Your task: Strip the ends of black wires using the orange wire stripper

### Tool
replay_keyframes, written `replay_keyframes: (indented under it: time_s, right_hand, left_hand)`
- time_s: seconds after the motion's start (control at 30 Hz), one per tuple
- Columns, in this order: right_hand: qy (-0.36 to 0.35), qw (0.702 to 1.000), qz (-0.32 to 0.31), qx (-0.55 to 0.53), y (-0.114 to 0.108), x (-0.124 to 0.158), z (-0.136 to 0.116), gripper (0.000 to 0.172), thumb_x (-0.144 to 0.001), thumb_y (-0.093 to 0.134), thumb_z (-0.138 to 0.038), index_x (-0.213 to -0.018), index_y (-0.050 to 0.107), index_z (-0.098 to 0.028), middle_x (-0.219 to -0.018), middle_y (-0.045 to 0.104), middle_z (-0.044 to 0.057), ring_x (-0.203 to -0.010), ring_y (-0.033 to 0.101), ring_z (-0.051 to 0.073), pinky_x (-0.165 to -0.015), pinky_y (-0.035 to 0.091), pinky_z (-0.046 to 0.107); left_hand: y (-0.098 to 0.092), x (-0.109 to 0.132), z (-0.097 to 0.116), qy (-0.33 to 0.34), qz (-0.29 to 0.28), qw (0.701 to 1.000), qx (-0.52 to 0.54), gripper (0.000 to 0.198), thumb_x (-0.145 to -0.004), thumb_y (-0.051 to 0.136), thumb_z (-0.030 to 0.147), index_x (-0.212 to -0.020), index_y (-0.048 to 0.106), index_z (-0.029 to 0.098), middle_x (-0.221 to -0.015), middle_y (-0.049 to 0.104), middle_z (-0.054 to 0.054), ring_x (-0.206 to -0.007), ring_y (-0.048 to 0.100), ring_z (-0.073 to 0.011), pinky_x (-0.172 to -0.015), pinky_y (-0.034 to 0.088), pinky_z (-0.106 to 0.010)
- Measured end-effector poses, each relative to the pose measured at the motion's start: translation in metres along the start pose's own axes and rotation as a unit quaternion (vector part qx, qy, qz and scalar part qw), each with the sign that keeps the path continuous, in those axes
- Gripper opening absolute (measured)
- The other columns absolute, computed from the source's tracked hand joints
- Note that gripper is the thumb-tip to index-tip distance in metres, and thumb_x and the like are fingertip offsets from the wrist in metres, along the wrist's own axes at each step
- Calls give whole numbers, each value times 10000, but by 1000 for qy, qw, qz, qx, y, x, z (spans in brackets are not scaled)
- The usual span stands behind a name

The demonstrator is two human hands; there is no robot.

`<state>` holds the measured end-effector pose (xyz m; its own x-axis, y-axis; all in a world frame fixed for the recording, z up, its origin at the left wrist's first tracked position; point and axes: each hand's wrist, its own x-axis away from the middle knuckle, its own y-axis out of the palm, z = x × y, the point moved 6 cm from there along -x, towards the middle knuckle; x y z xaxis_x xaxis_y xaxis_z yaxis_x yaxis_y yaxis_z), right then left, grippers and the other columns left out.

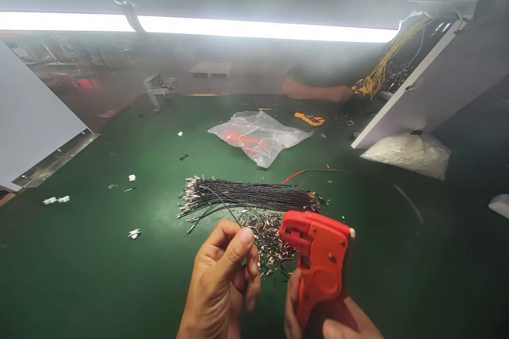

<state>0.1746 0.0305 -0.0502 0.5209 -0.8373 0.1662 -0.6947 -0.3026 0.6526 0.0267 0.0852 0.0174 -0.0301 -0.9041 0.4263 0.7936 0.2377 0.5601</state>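
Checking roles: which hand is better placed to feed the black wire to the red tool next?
Likely the left hand: it pinches the black wire between thumb and fingers. The right hand is busy gripping the red tool, whose head faces the left hand.

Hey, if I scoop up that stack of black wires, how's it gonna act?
The black wires will probably splay, since no tie shows and several ends already stray. Each seems fairly springy rather than limp, given how straight most lie.

Smooth plastic stripping tool [329, 254], glossy wrinkled plastic bag [284, 136], shiny metal terminals [191, 190]
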Motion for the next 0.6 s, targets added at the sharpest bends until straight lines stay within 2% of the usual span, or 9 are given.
replay_keyframes:
  time_s: [0.1,0.17,0.3,0.43,0.5,0.6]
  right_hand:
    - [-90,994,61,15,-2,-6,-21,389,-825,721,-432,-1146,624,-236,-1021,699,64,-792,642,193,-768,460,352]
    - [-114,989,94,27,-6,-7,-30,324,-840,699,-371,-1127,638,-232,-1032,697,56,-776,628,189,-774,452,360]
    - [-90,989,114,5,-8,-3,-33,272,-849,668,-291,-1108,626,-218,-887,653,26,-775,594,202,-770,437,378]
    - [-80,989,127,14,-10,1,-34,248,-849,646,-290,-1082,610,-213,-872,617,30,-836,568,224,-827,417,407]
    - [-77,989,122,27,-11,1,-35,220,-869,627,-298,-1074,603,-222,-883,603,31,-856,550,224,-837,409,405]
    - [-88,990,106,43,-12,0,-39,192,-891,618,-297,-1072,604,-234,-883,583,19,-831,523,203,-830,408,386]
  left_hand:
    - [-1,1,-9,12,19,999,-28,438,-625,890,416,-627,522,178,-497,449,90,-418,343,-28,-373,268,-127]
    - [-2,2,-20,23,29,997,-64,463,-597,897,475,-608,551,167,-487,424,93,-419,337,-21,-386,261,-128]
    - [-1,4,-42,63,39,990,-118,445,-570,902,502,-564,606,170,-472,433,84,-405,348,-23,-372,264,-138]
    - [5,6,-52,94,21,986,-135,383,-619,886,464,-541,638,183,-489,544,43,-396,370,-38,-350,257,-158]
    - [7,6,-53,114,21,983,-141,355,-629,883,452,-543,659,190,-512,591,30,-390,387,-41,-369,320,-168]
    - [10,6,-53,126,15,983,-133,336,-635,883,441,-542,667,202,-513,613,34,-383,402,-46,-502,484,-209]
